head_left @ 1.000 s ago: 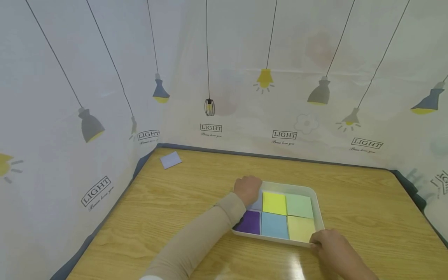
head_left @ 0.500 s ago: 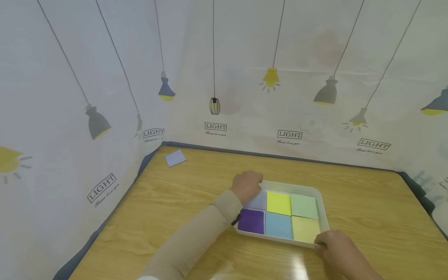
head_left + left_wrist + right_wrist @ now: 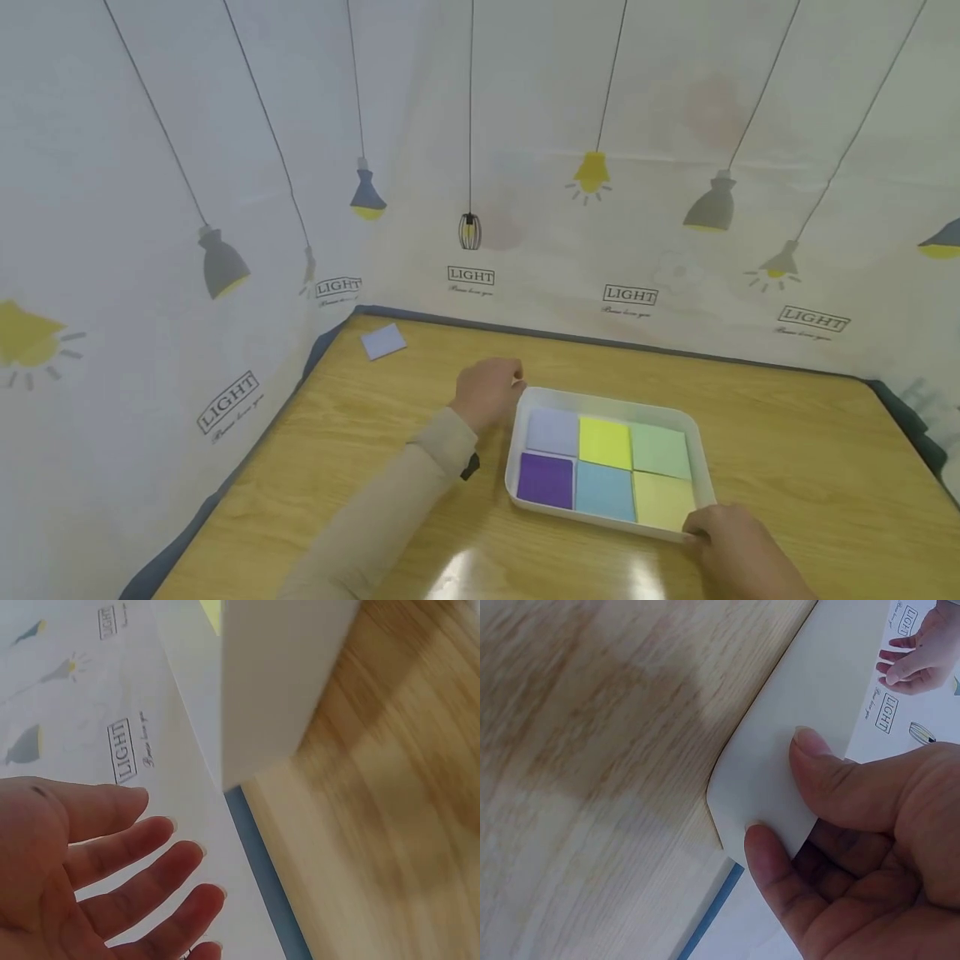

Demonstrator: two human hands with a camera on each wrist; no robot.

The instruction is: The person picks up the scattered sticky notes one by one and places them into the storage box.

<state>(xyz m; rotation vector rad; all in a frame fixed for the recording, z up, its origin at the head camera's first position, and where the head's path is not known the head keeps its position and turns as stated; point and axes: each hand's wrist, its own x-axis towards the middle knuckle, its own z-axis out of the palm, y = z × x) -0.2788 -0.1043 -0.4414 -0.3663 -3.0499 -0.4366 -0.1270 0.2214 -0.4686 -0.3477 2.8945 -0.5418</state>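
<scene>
A white rectangular tray [image 3: 701,467] sits on the wooden table, holding two rows of flat square cards: lavender [image 3: 552,431], bright yellow [image 3: 604,442], pale green [image 3: 660,450], purple [image 3: 546,481], blue [image 3: 604,490] and pale yellow [image 3: 663,500]. Just left of the tray's far left corner is my left hand [image 3: 486,392], apart from the wall, its fingers loosely bent and holding nothing in the left wrist view. My right hand [image 3: 738,546] holds the near right corner, with thumb and a fingertip against the outer wall [image 3: 761,780] in the right wrist view.
A loose lavender card [image 3: 383,342] lies near the table's far left corner. White printed sheets [image 3: 540,208] with lamp pictures stand along the back and sides, meeting the wooden table [image 3: 795,433] at a dark blue edge strip.
My left hand has let go of the tray's left side and moved left, uncovering the lavender and purple cards. My right hand stays at the near right corner. The view has shifted slightly.
</scene>
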